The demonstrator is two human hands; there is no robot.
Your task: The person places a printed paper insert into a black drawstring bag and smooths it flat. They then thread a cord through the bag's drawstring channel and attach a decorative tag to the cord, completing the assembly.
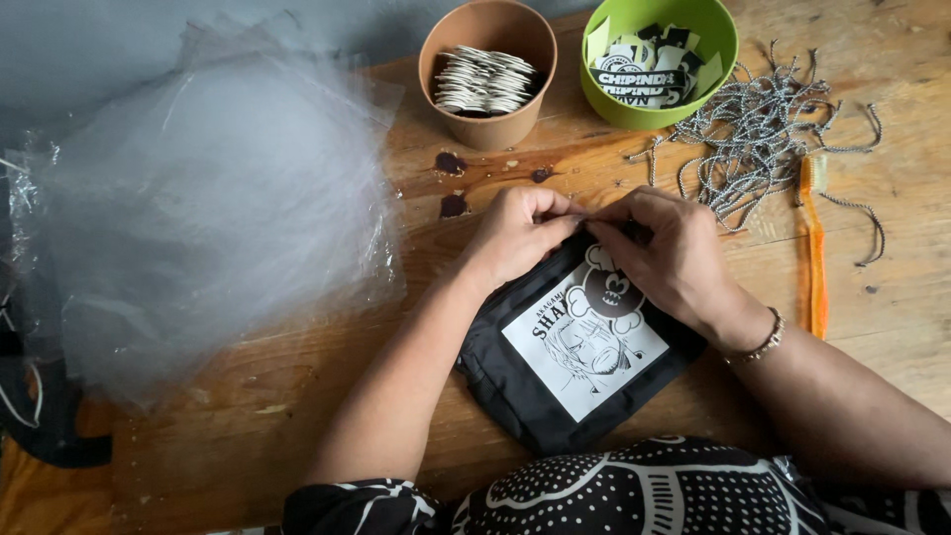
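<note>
- A black pouch [555, 381] with a white printed drawing lies flat on the wooden table [297, 396], just in front of the person's patterned clothing.
- The left hand [515, 238] and right hand [666, 256] meet at the pouch's far edge, fingertips pinched together on it; what exactly they pinch is too small to tell.
- A heap of clear plastic bags [198, 208] sits to the left.
- An orange brush [814, 258] and black-and-white cords [763, 139] lie to the right.
- Farthest back stand a brown cup [487, 69] of round tags and a green bowl [659, 59] of printed labels.
</note>
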